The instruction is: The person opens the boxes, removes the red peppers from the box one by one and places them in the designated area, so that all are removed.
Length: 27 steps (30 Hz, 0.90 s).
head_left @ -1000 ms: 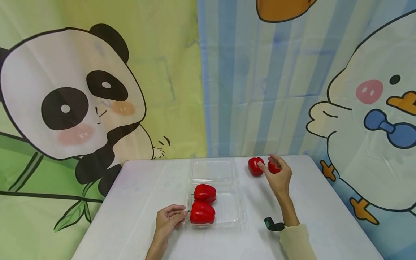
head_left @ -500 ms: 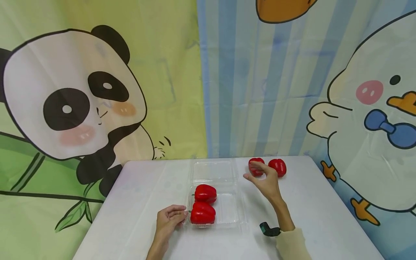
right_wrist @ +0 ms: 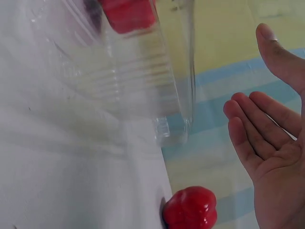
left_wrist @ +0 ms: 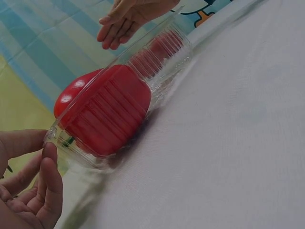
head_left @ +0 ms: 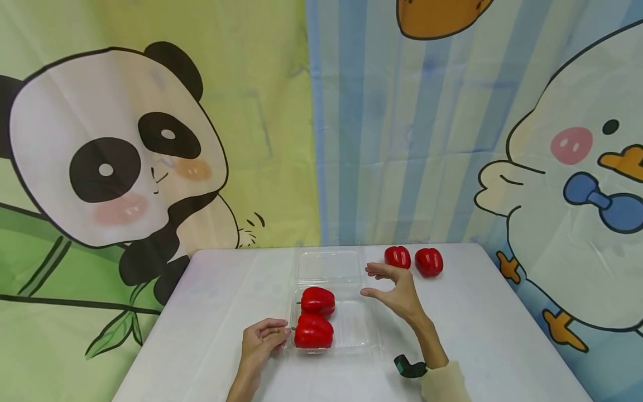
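Red peppers (head_left: 314, 330): we count two in the clear box (head_left: 351, 324), two outside; left hand (head_left: 261, 338) pinches box rim, right hand (head_left: 399, 293) gapes empty.

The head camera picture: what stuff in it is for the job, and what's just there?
Probably for the job:
clear box, pinched by the left hand
two red peppers in the box
two more peppers on the table
right hand, holding nothing

Just there, it seems:
panda picture
bird picture
black gadget
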Each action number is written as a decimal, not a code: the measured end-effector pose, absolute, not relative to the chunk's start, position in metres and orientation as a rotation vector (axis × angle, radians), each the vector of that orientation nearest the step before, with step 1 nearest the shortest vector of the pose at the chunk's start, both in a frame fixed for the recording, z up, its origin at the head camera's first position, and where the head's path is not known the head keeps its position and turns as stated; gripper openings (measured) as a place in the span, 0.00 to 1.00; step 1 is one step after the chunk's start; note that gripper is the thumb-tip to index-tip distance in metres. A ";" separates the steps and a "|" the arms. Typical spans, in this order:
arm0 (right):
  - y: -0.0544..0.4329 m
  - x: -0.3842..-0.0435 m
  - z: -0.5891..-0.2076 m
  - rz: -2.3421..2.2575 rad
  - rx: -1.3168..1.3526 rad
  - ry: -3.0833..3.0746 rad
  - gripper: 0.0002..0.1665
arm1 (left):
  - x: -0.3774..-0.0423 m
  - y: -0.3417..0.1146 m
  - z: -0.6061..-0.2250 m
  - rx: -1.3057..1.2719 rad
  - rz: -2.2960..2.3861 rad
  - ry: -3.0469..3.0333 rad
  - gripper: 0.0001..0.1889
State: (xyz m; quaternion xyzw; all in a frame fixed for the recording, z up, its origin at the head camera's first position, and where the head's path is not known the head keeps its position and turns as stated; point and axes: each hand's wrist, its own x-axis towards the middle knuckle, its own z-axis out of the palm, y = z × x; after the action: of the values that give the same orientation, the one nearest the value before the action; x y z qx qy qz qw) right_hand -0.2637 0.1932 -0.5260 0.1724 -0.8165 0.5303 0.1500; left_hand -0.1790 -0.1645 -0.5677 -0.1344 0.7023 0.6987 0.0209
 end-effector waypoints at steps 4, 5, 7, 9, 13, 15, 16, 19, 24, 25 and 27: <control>0.187 -0.260 -0.526 1.520 0.548 -2.359 0.37 | -0.178 -0.164 -0.567 -0.413 2.167 2.183 0.16; 0.185 -0.260 -0.526 1.523 0.558 -2.362 0.37 | -0.178 -0.165 -0.567 -0.411 2.168 2.183 0.16; 0.183 -0.258 -0.527 1.538 0.571 -2.371 0.37 | -0.178 -0.165 -0.568 -0.408 2.170 2.184 0.16; 0.181 -0.257 -0.527 1.550 0.592 -2.380 0.37 | -0.177 -0.165 -0.568 -0.406 2.175 2.182 0.16; 0.177 -0.255 -0.528 1.552 0.645 -2.401 0.37 | -0.176 -0.165 -0.569 -0.404 2.181 2.180 0.16; 0.175 -0.254 -0.528 1.543 0.665 -2.410 0.37 | -0.176 -0.165 -0.569 -0.404 2.181 2.180 0.17; 0.174 -0.253 -0.527 1.539 0.679 -2.411 0.37 | -0.176 -0.165 -0.568 -0.407 2.181 2.180 0.17; 0.171 -0.251 -0.527 1.536 0.698 -2.422 0.37 | -0.177 -0.165 -0.568 -0.410 2.178 2.178 0.17; 0.167 -0.248 -0.525 1.562 0.704 -2.448 0.36 | -0.178 -0.165 -0.567 -0.401 2.176 2.173 0.17; 0.166 -0.247 -0.525 1.564 0.709 -2.451 0.36 | -0.178 -0.165 -0.567 -0.400 2.172 2.173 0.17; 0.165 -0.247 -0.526 1.571 0.718 -2.458 0.35 | -0.178 -0.165 -0.566 -0.397 2.167 2.173 0.17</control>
State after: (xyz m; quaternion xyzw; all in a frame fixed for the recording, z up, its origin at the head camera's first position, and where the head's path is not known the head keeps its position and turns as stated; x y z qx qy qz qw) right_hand -0.2466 0.1655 -0.5258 0.2384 -0.8164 0.5216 0.0686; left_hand -0.1781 -0.1650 -0.5660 -0.1284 0.7020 0.7001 0.0236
